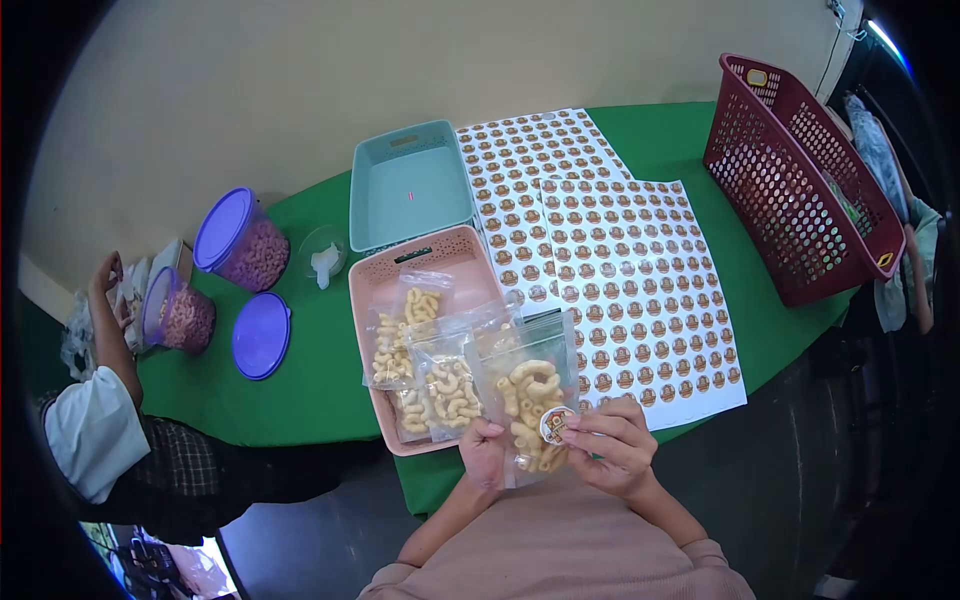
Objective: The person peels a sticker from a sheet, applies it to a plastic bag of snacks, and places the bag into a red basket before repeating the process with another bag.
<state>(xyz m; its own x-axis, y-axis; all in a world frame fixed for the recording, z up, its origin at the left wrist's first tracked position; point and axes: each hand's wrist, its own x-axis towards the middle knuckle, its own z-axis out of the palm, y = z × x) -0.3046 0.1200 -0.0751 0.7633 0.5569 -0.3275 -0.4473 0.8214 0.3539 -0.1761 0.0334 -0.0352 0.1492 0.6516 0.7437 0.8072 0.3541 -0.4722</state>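
Observation:
My left hand (483,455) grips the lower left edge of a clear snack bag (530,395) filled with pale curled snacks. Against the front of that bag, my right hand (612,447) pinches a round printed sticker (556,426) between its fingertips. Whether the sticker is fully stuck to the bag, I cannot tell. Behind the bag, a pink basket (375,300) contains several similar filled bags (448,388). Sheets of round stickers (640,280) lie on the green table, to the right of the basket.
A teal basket (410,190) is behind the pink one. Purple-lidded tubs (258,250), a loose purple lid (262,336) and a small bowl (325,262) stand left. A maroon laundry basket (790,190) is at right. Another person's arm (115,345) is at far left; a person stands far right.

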